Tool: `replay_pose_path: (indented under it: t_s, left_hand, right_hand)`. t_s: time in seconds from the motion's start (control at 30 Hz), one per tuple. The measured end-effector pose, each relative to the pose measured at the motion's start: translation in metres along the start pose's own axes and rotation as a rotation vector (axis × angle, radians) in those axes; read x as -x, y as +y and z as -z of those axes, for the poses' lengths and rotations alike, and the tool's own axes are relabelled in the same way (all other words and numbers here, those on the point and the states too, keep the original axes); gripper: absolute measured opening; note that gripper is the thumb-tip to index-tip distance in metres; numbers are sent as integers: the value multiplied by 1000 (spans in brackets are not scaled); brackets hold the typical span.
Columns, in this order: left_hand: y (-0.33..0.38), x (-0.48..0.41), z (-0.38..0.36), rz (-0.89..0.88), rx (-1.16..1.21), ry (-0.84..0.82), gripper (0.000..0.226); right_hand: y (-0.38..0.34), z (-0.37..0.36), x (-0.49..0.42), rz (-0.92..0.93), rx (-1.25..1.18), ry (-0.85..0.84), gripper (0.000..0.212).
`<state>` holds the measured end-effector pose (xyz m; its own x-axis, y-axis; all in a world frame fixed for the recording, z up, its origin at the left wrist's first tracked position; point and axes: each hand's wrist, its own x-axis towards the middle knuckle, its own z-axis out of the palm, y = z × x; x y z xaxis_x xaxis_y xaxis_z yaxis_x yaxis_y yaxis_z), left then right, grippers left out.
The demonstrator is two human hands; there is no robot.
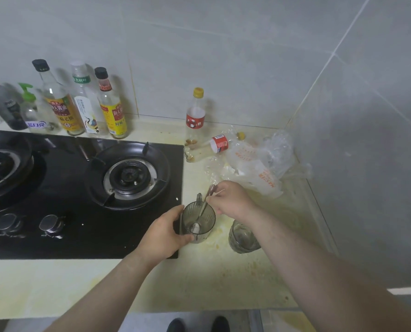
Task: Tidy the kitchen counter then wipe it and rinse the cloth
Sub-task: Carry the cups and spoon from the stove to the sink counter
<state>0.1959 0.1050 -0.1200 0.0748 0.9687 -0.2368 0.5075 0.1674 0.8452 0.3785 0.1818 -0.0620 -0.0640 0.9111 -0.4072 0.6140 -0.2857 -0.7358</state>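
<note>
The left hand (166,233) is wrapped round a smoky grey ribbed plastic cup (199,227), which is at the near right edge of the black glass hob (80,188), where it meets the stained pale-yellow worktop (199,279). The right hand (230,200) pinches the handle of a metal spoon (201,210) leaning inside the cup. Levering the spoon sideways could tip the cup if the left grip slackens. The right forearm passes just above a second grey tumbler (242,238) and might knock it. No cloth is in view.

Left hand (169,232) grips smoky ribbed cup (198,222) on stained bench (223,276); right hand (230,200) pinches spoon (201,215) standing inside; second cup (242,238) just beside.
</note>
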Motion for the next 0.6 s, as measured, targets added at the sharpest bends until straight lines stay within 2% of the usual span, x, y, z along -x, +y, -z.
replay_pose_path:
  t_s: [0.17,0.23,0.3,0.33,0.37,0.43,0.53,0.6]
  left_hand:
    - [7,0,1,0,59,-21,64]
    - [5,-3,-1,3,90,-21,76]
    - [5,-6,-4,32,92,-25,109]
    - [5,-7,-6,38,91,-34,117]
    - [4,-8,-8,33,94,-44,112]
    - [5,-9,-11,17,77,-58,89]
    - [3,-11,-15,36,88,-39,98]
    - [1,-12,-17,46,97,-19,94]
  right_hand:
    - [31,31,36,83,29,124,25]
    - [52,39,51,69,53,138,40]
    - [73,42,59,51,145,108,66]
    - [82,42,62,44,174,91,77]
    - [87,42,64,33,185,74,87]
    - [95,39,68,10,157,55,100]
    - [108,32,65,4,115,84,110]
    - [116,30,61,-14,82,94,112]
